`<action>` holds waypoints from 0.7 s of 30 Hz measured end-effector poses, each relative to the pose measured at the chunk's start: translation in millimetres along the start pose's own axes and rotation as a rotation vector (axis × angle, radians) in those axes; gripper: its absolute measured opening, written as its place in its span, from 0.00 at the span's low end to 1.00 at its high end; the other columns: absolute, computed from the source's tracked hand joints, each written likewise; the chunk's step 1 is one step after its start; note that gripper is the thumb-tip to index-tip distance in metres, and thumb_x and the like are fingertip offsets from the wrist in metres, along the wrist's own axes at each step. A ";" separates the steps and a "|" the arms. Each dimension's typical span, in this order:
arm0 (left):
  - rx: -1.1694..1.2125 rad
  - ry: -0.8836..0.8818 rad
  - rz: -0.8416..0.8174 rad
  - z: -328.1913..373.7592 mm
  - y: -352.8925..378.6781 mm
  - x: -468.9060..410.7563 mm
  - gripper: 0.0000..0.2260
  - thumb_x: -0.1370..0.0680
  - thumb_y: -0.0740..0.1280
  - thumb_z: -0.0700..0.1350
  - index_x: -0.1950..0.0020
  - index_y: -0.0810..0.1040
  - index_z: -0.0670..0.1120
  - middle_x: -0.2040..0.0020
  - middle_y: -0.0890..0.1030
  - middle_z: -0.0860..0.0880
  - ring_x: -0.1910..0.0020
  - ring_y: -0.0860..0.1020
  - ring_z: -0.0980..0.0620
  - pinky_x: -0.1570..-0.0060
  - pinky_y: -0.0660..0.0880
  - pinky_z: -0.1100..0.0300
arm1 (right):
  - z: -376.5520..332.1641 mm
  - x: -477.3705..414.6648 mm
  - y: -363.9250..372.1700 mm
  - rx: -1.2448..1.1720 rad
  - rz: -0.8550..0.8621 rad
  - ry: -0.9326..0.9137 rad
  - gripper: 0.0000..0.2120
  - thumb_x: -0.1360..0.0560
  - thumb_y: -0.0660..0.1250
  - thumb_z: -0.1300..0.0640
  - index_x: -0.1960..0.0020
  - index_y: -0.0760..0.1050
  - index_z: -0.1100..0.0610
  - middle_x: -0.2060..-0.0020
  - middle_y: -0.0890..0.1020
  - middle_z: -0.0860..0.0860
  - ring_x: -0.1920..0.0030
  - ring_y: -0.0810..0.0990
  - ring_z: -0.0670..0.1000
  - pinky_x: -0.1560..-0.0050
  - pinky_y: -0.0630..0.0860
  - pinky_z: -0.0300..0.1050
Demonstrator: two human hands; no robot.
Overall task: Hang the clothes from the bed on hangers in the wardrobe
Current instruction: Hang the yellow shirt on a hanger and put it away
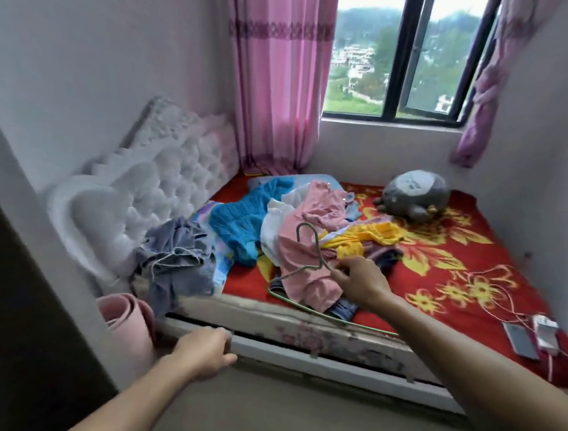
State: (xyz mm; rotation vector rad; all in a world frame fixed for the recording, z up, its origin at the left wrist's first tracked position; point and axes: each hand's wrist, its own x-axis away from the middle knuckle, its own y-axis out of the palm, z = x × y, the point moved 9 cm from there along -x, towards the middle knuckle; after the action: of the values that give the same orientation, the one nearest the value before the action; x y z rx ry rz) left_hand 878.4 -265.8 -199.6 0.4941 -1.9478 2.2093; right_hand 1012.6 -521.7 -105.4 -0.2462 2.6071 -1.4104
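Note:
A heap of clothes lies on the bed (477, 266), which has a red flowered cover: a pink garment (303, 255) on top, a blue dress (237, 225) to its left, a yellow piece (373, 235) to its right. Grey denim clothes (175, 264) hang over the bed's near left corner. My right hand (361, 280) is over the pink garment, shut on a thin green wire hanger (310, 248) whose hook points up. My left hand (203, 352) hangs low in front of the bed frame, fingers curled, holding nothing. The wardrobe is out of view.
A white tufted headboard (161, 184) stands at the left, a rolled pink mat (129, 318) beside it on the floor. A grey plush toy (414, 196) sits at the far side. Phones and cables (526, 336) lie near the bed's right edge. Pink curtains (277, 77) frame the window.

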 end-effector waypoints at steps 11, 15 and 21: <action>-0.069 0.168 -0.045 110.2 -29.7 -210.3 0.12 0.25 0.63 0.57 0.48 0.76 0.52 0.48 0.80 0.50 0.53 0.78 0.49 0.53 0.75 0.55 | 206.7 -106.1 -16.0 -0.068 0.058 0.326 0.16 0.24 0.66 0.49 0.63 0.81 0.59 0.69 0.82 0.55 0.65 0.80 0.56 0.68 0.69 0.47; -0.043 0.227 -0.093 136.1 -42.9 -305.4 0.12 0.24 0.63 0.57 0.50 0.76 0.51 0.48 0.80 0.49 0.50 0.78 0.48 0.57 0.72 0.56 | 262.0 -163.0 -34.4 -0.060 0.108 0.437 0.17 0.25 0.66 0.49 0.65 0.80 0.60 0.70 0.82 0.54 0.67 0.81 0.55 0.68 0.72 0.48; -0.075 0.314 -0.142 176.3 -68.5 -426.8 0.08 0.27 0.63 0.55 0.56 0.74 0.52 0.54 0.80 0.50 0.55 0.78 0.48 0.62 0.70 0.58 | 325.1 -220.7 -56.5 -0.127 0.193 0.615 0.14 0.23 0.67 0.53 0.67 0.78 0.53 0.71 0.80 0.49 0.69 0.79 0.49 0.68 0.71 0.43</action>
State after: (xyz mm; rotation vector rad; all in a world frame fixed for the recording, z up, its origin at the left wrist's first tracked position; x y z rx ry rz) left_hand 1324.6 -386.8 -264.9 0.2472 -1.7653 1.9805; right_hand 1303.7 -766.8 -218.4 0.4939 3.0849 -1.4222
